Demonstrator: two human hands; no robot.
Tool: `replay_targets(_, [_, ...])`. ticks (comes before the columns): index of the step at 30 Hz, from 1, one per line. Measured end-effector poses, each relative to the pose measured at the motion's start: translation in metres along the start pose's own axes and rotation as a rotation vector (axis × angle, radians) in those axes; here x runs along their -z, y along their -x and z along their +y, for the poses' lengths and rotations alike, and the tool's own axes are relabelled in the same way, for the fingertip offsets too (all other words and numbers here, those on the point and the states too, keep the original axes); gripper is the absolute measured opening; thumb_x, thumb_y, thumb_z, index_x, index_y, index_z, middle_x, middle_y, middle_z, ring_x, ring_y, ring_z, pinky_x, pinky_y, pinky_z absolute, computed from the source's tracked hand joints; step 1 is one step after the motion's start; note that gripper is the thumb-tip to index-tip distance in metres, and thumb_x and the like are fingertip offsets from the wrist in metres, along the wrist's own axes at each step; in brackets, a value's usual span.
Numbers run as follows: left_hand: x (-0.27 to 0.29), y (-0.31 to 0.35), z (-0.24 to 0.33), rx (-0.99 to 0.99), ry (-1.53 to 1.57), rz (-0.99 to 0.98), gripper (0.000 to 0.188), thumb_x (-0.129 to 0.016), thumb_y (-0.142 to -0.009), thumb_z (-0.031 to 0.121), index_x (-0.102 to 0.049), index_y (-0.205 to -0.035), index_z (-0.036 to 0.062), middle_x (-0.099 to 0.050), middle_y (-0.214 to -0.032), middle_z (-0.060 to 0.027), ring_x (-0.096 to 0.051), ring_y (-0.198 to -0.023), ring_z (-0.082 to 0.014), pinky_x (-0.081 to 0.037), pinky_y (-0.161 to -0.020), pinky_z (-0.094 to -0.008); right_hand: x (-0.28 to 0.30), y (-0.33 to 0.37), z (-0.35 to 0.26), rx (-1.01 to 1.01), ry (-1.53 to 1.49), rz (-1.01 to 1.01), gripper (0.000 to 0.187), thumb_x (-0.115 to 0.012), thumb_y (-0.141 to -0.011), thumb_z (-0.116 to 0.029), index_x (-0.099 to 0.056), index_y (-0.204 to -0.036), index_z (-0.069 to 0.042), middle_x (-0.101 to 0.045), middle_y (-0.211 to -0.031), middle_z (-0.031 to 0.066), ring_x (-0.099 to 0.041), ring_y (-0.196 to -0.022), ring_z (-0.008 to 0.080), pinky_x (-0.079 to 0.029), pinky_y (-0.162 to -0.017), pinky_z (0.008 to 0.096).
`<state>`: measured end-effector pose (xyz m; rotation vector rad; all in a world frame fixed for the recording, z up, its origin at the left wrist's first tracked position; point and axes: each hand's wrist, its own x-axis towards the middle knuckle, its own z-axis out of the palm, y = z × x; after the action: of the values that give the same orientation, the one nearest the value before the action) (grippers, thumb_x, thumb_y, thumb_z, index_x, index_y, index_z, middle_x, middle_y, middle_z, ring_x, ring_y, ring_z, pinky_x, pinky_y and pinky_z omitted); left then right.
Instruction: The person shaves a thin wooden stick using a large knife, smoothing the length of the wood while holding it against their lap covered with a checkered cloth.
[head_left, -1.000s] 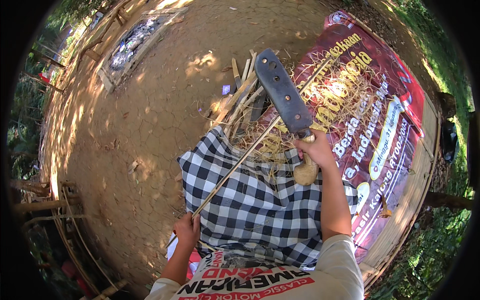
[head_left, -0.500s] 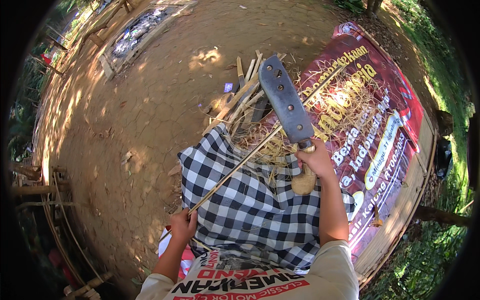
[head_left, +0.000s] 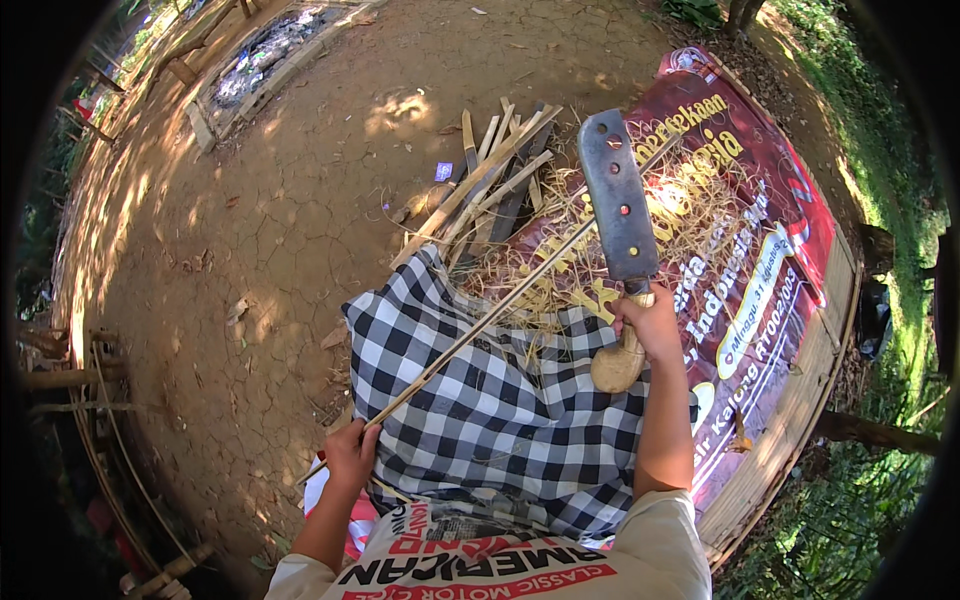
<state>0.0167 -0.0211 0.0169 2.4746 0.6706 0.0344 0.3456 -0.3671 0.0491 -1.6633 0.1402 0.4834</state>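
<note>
My right hand (head_left: 650,322) is closed round the wooden handle of a broad cleaver (head_left: 632,225). Its dark blade has a row of holes and points away from me; the handle ends in a bulbous, curved butt. In my left hand (head_left: 350,455), low on the left, is a long thin bamboo strip (head_left: 470,334). The strip slants up to the right across my lap and passes behind the blade, its far end showing beyond. A black-and-white checked cloth (head_left: 470,410) covers my lap beneath both hands.
Curly shavings (head_left: 690,205) lie heaped on a printed dark red banner (head_left: 805,205), which is spread over a bamboo-edged platform (head_left: 790,410) at the right. Split bamboo pieces (head_left: 487,190) are piled ahead. A framed pit of ash (head_left: 275,58) lies far left on cracked earth.
The cleaver has moved right along the strip and its blade stands more upright. My left hand has shifted slightly left, still gripping the strip, which has drawn back a little toward me.
</note>
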Motion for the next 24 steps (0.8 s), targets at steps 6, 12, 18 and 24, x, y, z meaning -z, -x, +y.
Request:
replay_targets(6, [0.022, -0.009, 0.013, -0.059, -0.080, -0.095, 0.028, -0.068, -0.085, 0.022, -0.055, -0.069, 0.0018, -0.056, -0.063, -0.0180, -0.055, -0.058, -0.0386, -0.041, -0.051, -0.0432, 0.016, -0.006, -0.017, -0.033, 0.014, 0.121, 0.009, -0.063, -0.075, 0.003, -0.057, -0.082, 0.004, -0.059, -0.062, 0.0088, -0.057, -0.048, 0.0162, -0.047, -0.045, 0.0305])
replay_targets(12, [0.010, -0.006, 0.004, -0.091, -0.194, -0.058, 0.025, -0.067, -0.085, 0.021, -0.055, -0.072, 0.0037, -0.056, -0.063, -0.0173, -0.057, -0.060, -0.0389, -0.042, -0.052, -0.0454, 0.019, 0.003, 0.014, -0.090, 0.087, 0.027, 0.011, -0.063, -0.075, 0.003, -0.058, -0.085, 0.004, -0.060, -0.064, 0.0092, -0.058, -0.050, 0.0166, -0.047, -0.046, 0.0308])
replay_targets(18, [0.006, -0.005, 0.001, -0.115, -0.287, -0.018, 0.026, -0.068, -0.083, 0.023, -0.054, -0.070, 0.0051, -0.056, -0.062, -0.0165, -0.057, -0.058, -0.0375, -0.042, -0.051, -0.0445, 0.016, 0.013, 0.017, -0.134, 0.015, 0.013, 0.015, -0.062, -0.075, 0.006, -0.058, -0.090, 0.006, -0.059, -0.064, 0.0104, -0.058, -0.050, 0.0175, -0.048, -0.047, 0.0318])
replay_targets(24, [0.000, -0.004, -0.010, -0.156, -0.262, 0.025, 0.026, -0.068, -0.083, 0.024, -0.054, -0.070, 0.0056, -0.055, -0.061, -0.0152, -0.057, -0.057, -0.0365, -0.042, -0.049, -0.0432, 0.023, 0.001, -0.003, -0.088, -0.162, 0.048, 0.016, -0.061, -0.074, 0.005, -0.057, -0.089, 0.007, -0.059, -0.062, 0.0105, -0.057, -0.050, 0.0174, -0.048, -0.046, 0.0318])
